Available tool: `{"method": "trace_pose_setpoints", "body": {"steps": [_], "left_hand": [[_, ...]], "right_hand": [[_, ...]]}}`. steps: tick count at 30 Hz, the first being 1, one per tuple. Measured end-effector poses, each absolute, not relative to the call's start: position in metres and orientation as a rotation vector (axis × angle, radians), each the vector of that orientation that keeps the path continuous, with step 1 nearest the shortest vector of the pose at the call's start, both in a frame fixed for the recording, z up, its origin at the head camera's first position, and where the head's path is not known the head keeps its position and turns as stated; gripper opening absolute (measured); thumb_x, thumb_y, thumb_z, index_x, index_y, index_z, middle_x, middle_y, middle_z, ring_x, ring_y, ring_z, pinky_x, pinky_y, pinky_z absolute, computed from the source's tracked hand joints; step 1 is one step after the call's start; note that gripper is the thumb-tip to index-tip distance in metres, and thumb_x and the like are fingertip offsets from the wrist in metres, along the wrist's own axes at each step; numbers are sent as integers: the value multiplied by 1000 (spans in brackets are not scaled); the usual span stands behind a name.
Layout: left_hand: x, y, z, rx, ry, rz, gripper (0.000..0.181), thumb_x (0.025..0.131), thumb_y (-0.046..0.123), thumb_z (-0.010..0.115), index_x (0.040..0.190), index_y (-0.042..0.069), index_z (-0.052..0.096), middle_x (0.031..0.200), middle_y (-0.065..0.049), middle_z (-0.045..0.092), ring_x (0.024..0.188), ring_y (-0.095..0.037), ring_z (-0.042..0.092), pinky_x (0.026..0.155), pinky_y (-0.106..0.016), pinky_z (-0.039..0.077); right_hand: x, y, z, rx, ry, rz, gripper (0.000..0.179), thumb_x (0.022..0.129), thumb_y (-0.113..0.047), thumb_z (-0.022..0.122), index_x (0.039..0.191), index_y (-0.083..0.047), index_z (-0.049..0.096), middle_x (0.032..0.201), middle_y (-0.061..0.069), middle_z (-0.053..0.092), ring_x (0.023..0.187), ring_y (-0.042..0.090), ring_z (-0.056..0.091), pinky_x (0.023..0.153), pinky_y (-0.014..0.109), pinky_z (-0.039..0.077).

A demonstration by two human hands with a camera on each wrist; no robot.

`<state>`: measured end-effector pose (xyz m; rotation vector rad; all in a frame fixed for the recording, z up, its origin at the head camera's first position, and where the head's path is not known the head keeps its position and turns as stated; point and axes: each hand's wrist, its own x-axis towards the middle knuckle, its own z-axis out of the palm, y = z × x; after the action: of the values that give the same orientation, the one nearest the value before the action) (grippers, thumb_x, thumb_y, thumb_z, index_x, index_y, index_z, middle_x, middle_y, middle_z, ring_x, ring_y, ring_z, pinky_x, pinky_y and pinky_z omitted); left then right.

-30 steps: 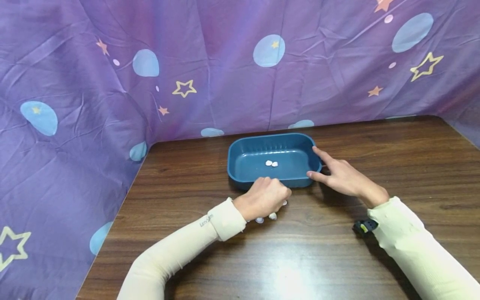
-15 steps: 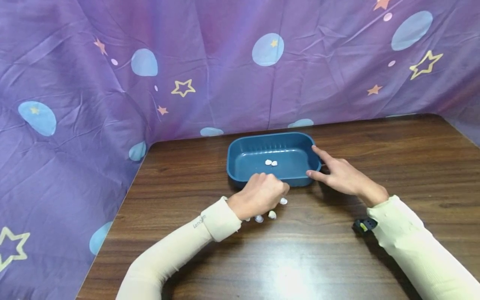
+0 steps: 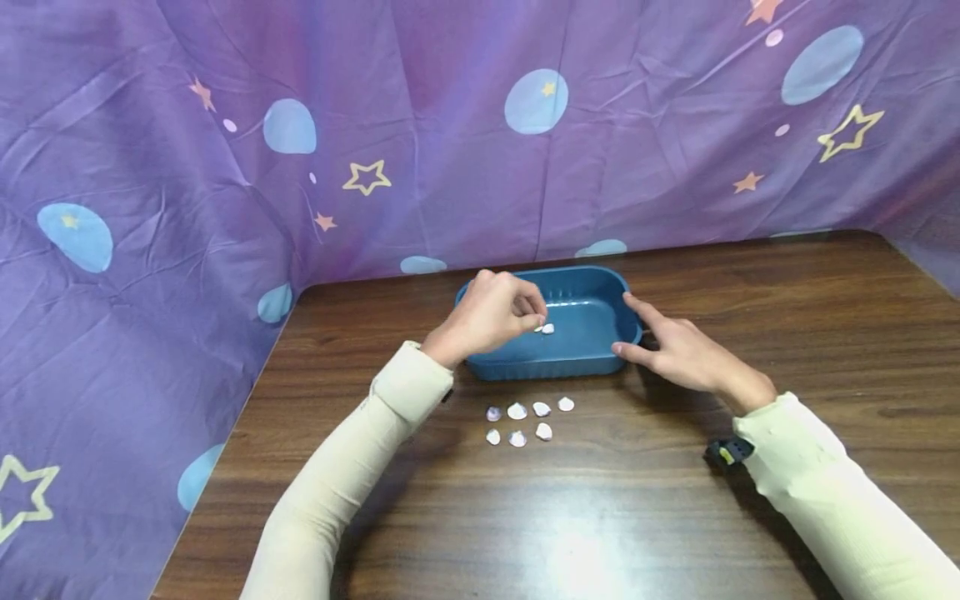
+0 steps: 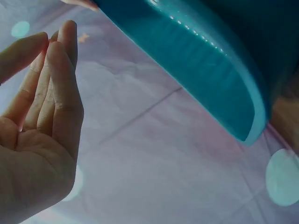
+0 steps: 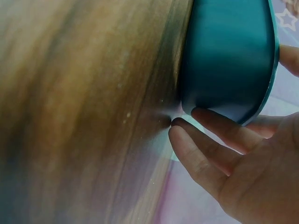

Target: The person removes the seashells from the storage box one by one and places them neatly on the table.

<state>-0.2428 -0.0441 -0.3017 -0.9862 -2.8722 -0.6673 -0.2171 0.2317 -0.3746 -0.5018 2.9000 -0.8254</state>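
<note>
Over the left part of a blue plastic basin (image 3: 592,367), my left hand (image 3: 487,312) points its fingertips down beside two small white seashells (image 3: 548,329) on the basin floor. The left wrist view shows the thumb and fingers (image 4: 63,84) nearly straight, tips close together, with no shell visible between them. My right hand (image 3: 690,354) rests against the basin's right end, thumb and forefinger spread along the rim. In the right wrist view its other fingers (image 5: 224,130) lie by the outer wall. In front of the basin, several seashells (image 3: 517,411) lie in two rows.
A brown wood-grain table (image 3: 637,517) carries everything. Behind it and to the left hangs a purple curtain (image 3: 435,125) printed with stars and planets. A small black device (image 3: 729,452) sits at the right cuff.
My left hand has moved from the shells on the table up and back into the basin, uncovering the two rows of seashells. The right hand has stayed at the basin's end.
</note>
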Motion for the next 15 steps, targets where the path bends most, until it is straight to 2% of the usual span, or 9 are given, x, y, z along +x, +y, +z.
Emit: {"method": "trace_pose_setpoints", "body": {"steps": [8, 11, 15], "left_hand": [[-282, -30, -297, -958, -3018, -600, 8, 86, 11, 73, 87, 16, 79, 79, 5, 79, 74, -6, 73, 96, -33, 51], [-292, -25, -299, -944, -3046, -586, 10, 87, 10, 71, 86, 16, 79, 76, 5, 78, 71, -5, 72, 96, -33, 51], [-303, -20, -304, -908, -3082, -523, 10, 87, 10, 71, 85, 15, 79, 73, 4, 76, 73, -8, 70, 89, -32, 54]], "right_hand": [[-217, 232, -376, -491, 2898, -825, 85, 97, -46, 60, 160, -5, 19, 147, 38, 44, 130, 53, 51, 109, 67, 39], [-217, 232, -376, -492, 2895, -827, 85, 97, -46, 60, 159, -5, 19, 147, 38, 43, 130, 53, 52, 109, 66, 40], [-217, 232, -375, -483, 2896, -831, 85, 97, -47, 60, 160, -6, 19, 149, 37, 42, 131, 53, 51, 109, 66, 39]]}}
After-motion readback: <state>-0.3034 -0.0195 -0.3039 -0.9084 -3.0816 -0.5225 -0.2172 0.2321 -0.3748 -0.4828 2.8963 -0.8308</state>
